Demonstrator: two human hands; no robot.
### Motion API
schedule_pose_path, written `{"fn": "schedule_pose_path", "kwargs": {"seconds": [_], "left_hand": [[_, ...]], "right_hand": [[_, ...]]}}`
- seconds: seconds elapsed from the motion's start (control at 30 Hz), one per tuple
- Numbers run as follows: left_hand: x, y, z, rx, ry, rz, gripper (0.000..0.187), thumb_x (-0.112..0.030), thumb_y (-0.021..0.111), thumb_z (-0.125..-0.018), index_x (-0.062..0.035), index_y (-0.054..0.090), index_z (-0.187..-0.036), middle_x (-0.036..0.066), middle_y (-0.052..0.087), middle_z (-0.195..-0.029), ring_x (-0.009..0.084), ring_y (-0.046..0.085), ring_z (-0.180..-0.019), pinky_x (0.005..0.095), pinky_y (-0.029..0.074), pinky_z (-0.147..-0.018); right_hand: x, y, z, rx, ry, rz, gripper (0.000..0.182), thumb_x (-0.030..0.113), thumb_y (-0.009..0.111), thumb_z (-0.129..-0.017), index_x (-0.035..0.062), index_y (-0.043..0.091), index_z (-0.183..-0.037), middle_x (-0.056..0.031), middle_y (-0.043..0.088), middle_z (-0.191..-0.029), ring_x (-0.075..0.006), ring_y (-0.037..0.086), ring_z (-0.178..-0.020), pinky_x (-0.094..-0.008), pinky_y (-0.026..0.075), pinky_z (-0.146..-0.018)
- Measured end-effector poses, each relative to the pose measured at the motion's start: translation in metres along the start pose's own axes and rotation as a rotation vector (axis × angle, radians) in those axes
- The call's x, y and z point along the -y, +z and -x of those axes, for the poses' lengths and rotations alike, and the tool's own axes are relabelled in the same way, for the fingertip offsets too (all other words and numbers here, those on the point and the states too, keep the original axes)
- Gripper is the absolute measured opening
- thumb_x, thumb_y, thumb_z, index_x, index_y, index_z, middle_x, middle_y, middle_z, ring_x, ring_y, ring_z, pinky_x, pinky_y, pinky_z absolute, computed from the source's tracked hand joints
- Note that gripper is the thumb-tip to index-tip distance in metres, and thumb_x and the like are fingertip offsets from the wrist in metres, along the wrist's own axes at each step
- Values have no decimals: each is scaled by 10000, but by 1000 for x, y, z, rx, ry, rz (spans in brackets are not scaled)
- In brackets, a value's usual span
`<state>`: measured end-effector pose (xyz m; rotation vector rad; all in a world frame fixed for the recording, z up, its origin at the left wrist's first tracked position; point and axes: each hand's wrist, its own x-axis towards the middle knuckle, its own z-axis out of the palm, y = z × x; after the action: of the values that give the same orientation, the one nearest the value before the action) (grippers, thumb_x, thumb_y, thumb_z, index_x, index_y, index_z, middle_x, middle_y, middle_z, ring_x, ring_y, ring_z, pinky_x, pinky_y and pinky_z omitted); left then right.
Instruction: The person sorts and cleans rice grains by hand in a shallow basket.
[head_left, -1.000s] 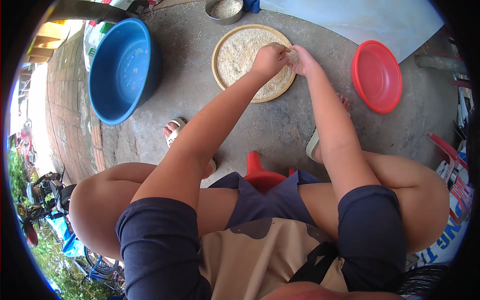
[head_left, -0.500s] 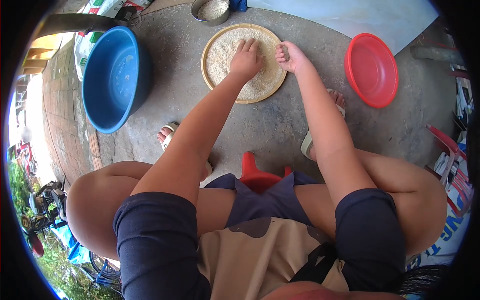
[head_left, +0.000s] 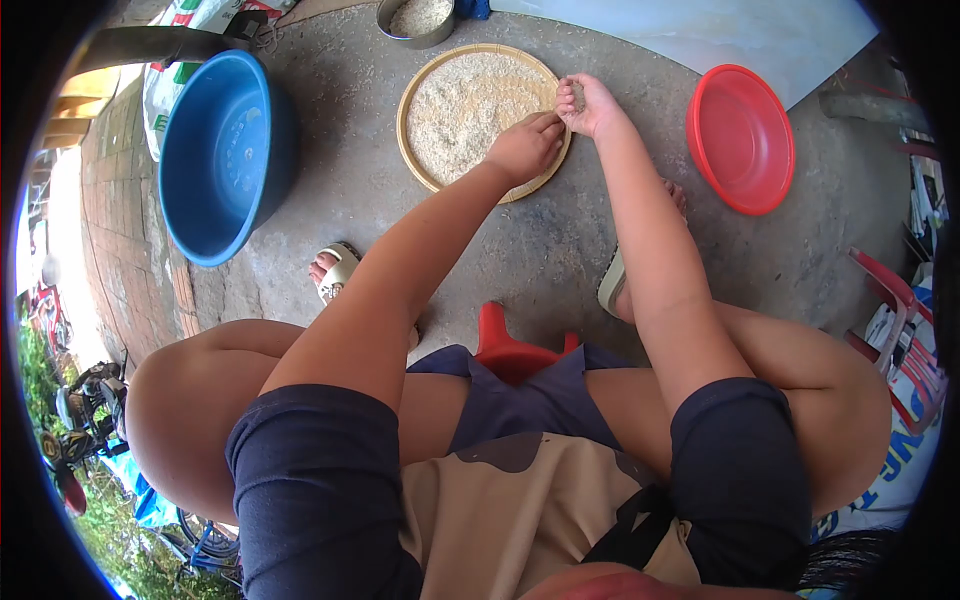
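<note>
A round woven bamboo tray (head_left: pixel 408 150) lies on the floor, spread with pale rice grains (head_left: pixel 455 110). Over its lower right part is my left hand (head_left: pixel 527 150), back up, its fingers drawn together and their tips meeting my right hand. Whatever those fingertips pinch is too small to name. My right hand (head_left: pixel 590 107) is at the tray's right rim, palm turned up and fingers curled around a small heap of brownish grains (head_left: pixel 577 97).
A blue basin (head_left: pixel 215 160) stands on the left, a red basin (head_left: pixel 742 140) on the right. Beyond the tray is a metal pot (head_left: pixel 417 25) holding grains. A pale sheet (head_left: pixel 700 40) covers the floor at the back. A red stool (head_left: pixel 510 355) is beneath me.
My left hand has moved from the middle of the rice rightward and nearer to me, up to my right hand. The right hand remains curled at the rim.
</note>
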<state>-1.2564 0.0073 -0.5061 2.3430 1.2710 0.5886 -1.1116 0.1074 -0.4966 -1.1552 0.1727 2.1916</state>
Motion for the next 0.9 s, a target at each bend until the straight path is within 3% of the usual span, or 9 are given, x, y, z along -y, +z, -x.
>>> {"fn": "schedule_pose_path", "kwargs": {"seconds": [0.17, 0.33, 0.57, 0.7, 0.9], "left_hand": [[-9, -6, 37, -38, 153, -42, 261, -196, 540, -880, -25, 581, -1073, 87, 568, -1145, 246, 546, -1067, 340, 475, -884], [-1, -23, 67, 174, 246, -131, 224, -168, 554, -831, -72, 586, -1031, 57, 563, -995, 214, 560, -945, 302, 500, -816], [22, -47, 102, 177, 275, -217, 228, -129, 529, -807, -75, 561, -1026, 50, 553, -997, 215, 559, -951, 306, 510, -793], [34, -59, 99, 227, 133, -202, 225, -81, 525, -793, -78, 576, -1012, 54, 567, -997, 226, 564, -971, 326, 510, -793], [40, -69, 67, -194, -225, -8, 94, -86, 591, -809, -61, 633, -890, 93, 612, -855, 278, 610, -829, 363, 509, -740]], "right_hand": [[-3, 2, -2, 18, 38, 2, 164, 172, 466, -877, 49, 485, -771, -17, 454, -625, -109, 428, -515, -231, 337, -448], [-11, 13, 2, -6, 31, 30, 170, 173, 460, -877, 44, 485, -770, -23, 463, -631, -112, 425, -515, -227, 344, -452], [-26, 17, -6, -58, 25, 107, 195, 195, 430, -898, 26, 501, -828, -35, 481, -672, -114, 447, -550, -230, 364, -459], [-35, 20, -11, -80, 39, 154, 226, 207, 417, -915, 13, 519, -861, -45, 502, -701, -122, 463, -569, -233, 385, -475], [-56, 29, -10, -188, -35, 318, 298, 238, 413, -938, -30, 538, -974, -101, 594, -823, -158, 559, -665, -261, 473, -569]]}}
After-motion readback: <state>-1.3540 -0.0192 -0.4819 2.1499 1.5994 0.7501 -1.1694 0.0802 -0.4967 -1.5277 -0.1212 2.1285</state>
